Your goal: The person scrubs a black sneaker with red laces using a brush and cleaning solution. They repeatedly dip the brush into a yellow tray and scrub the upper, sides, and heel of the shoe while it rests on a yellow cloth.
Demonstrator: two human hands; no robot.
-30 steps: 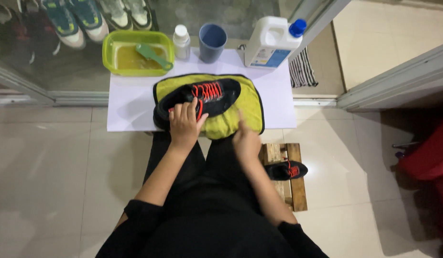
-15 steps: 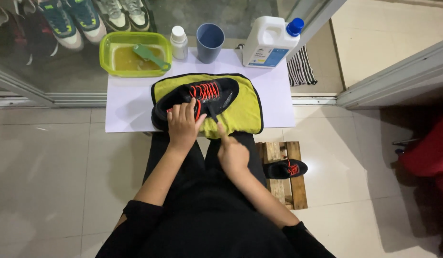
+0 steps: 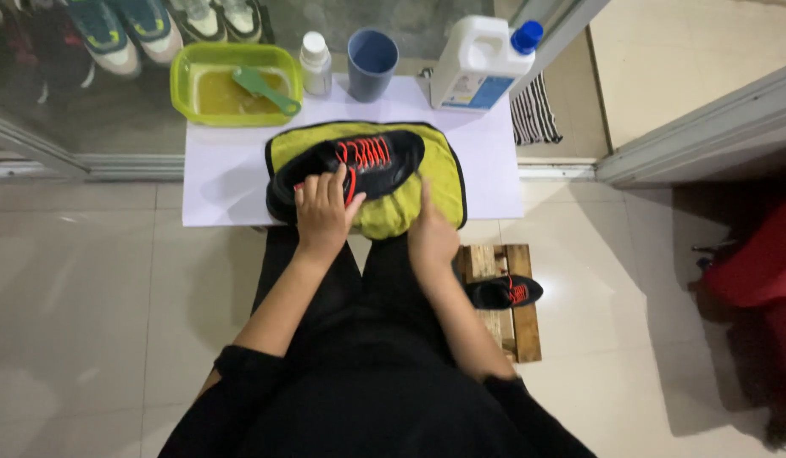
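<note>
Lower middle of the frame, the person's lap in black, both forearms running up toward the white board. Just right of the knees, a second black shoe sits on a wooden stool.

Up a little: the left hand lies spread over the heel end of the black shoe with red laces, fingers wrapped on top, pinning it. The right hand is at the near right edge of the yellow-green cloth; it looks pinched on the cloth, though whether the fingers truly grip it I cannot tell. The shoe lies on its side on that cloth, centre of the frame.

To do this well, I'd judge: keep the left hand pressing firm so the shoe can't roll, and draw the cloth up snug against the side rather than bunching it.

Farther back, upper left, a green tub of yellowish liquid with a brush, a small white bottle, a blue cup, a white jug.

Against half a second ago: the right hand has slid right and up, off a thin dark tool near the sole; the left hasn't budged.
</note>
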